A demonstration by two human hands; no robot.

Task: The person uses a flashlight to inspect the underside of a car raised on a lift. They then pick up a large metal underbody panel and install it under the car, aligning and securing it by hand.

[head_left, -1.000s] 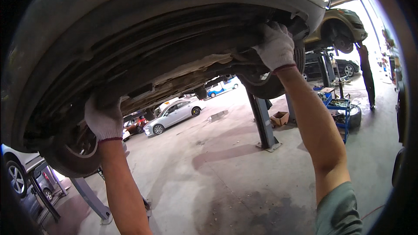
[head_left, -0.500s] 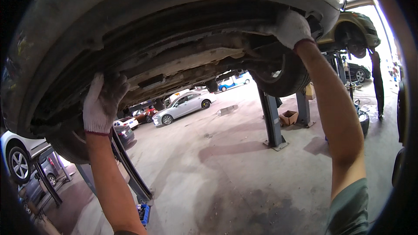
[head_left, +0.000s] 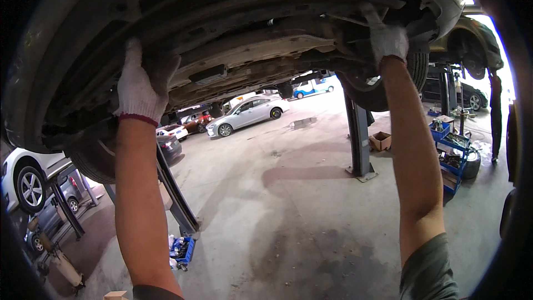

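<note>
A raised car's dark underside point(head_left: 250, 14) fills the top of the view, edged by its front bumper point(head_left: 41, 72). My left hand point(head_left: 142, 89), in a white knit glove with a dark red cuff, reaches up against the underbody at the left. One finger stretches upward and the others spread to the right in shadow. At the right, my right hand point(head_left: 388, 41), gloved the same way, is raised beside the front wheel point(head_left: 417, 69), with one finger extended along the dark panel edge. Its other fingers are partly hidden. No tool shows in either hand.
Lift posts stand at right point(head_left: 360, 139) and left point(head_left: 176, 194). A blue tool cart point(head_left: 451, 158) is beyond my right arm, and a blue bin point(head_left: 183, 249) by the left post. A cardboard box point(head_left: 380, 141) and a silver car point(head_left: 248, 115) stand farther back.
My view has shifted, so more of the underside and the blue cart show. My right hand has changed from a bent grip near the bumper edge to an extended finger. My left hand remains raised against the underbody.
</note>
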